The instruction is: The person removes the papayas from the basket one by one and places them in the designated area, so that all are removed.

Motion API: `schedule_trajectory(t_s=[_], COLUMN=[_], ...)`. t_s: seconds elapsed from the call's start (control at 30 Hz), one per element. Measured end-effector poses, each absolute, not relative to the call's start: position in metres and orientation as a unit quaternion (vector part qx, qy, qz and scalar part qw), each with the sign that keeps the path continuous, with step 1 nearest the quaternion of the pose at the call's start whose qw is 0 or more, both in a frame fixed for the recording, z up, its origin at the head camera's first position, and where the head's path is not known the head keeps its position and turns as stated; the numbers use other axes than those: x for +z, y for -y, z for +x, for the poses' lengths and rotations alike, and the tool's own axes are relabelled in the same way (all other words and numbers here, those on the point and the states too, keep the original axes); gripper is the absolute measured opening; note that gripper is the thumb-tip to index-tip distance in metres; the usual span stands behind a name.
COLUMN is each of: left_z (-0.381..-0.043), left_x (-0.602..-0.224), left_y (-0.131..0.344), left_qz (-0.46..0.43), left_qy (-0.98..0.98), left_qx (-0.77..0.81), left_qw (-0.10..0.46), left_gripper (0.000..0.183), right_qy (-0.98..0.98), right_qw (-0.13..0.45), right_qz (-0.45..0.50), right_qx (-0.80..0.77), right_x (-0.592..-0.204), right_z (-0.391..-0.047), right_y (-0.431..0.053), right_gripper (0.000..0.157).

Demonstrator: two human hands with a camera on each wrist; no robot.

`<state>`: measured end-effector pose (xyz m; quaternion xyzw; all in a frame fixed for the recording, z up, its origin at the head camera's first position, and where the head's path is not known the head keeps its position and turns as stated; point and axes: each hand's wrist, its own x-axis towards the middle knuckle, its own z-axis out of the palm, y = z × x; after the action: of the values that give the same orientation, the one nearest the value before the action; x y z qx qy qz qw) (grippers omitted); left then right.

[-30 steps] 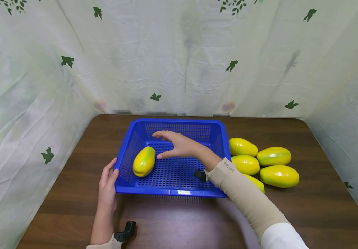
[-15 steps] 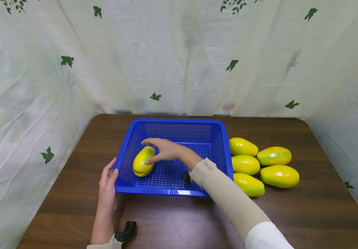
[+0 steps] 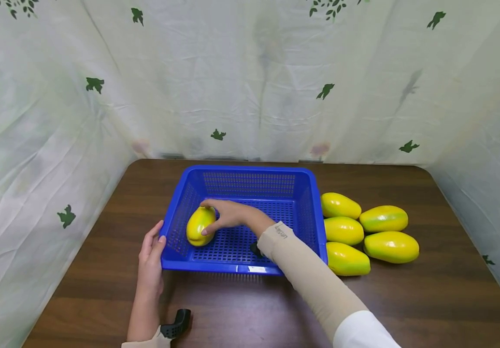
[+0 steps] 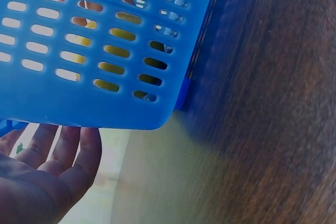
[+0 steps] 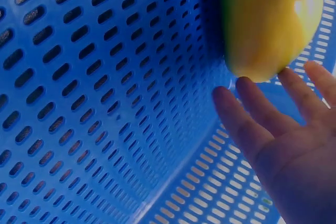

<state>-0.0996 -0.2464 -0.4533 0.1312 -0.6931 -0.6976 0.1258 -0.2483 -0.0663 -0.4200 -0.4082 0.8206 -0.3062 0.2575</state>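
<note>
A blue plastic basket [image 3: 241, 268] with slotted walls stands on the table, and one yellow papaya [image 3: 198, 227] with a greenish tinge lies inside at its left. My right hand [image 3: 229, 214] reaches into the basket and holds this papaya at its right side and far end, thumb on the near side. In the right wrist view several fingertips [image 5: 244, 83] meet the end of the fruit; the thumb is out of sight there. My left hand [image 3: 150, 256] grips the basket's left rim, thumb on top and fingers [image 4: 89, 150] outside.
To the basket's right, several more yellow papayas [image 3: 383, 219] lie close together on the brown wooden table [image 3: 250, 309]. A pale curtain [image 3: 258, 82] with green bird prints encloses the table's back and sides.
My right hand has moved left and slightly down, from beside the papaya onto it, its fingers closing in. The left hand, basket and other papayas have stayed put.
</note>
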Motion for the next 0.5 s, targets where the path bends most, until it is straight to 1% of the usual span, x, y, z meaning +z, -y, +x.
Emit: schedule_trajectory(t_s=[0.17, 0.27, 0.5], left_z=[-0.0995, -0.0994, -0.0986], left_x=[-0.4521, -0.4520, -0.4523], left_y=[0.2461, 0.2461, 0.2465], left_qz=[0.129, 0.130, 0.132], left_qy=[0.689, 0.690, 0.696], left_qx=[-0.703, -0.702, -0.695], left_qw=[0.123, 0.121, 0.120], left_gripper=[0.041, 0.041, 0.042], right_qy=[-0.819, -0.824, -0.833], right_qw=[0.276, 0.277, 0.245], right_qz=[-0.424, -0.426, -0.412], right_qx=[-0.269, -0.251, -0.275], right_x=[-0.4185, -0.4178, -0.4202], right_z=[-0.2462, -0.2455, -0.2432], right_y=[0.0716, 0.0735, 0.0772], right_gripper=[0.069, 0.063, 0.051])
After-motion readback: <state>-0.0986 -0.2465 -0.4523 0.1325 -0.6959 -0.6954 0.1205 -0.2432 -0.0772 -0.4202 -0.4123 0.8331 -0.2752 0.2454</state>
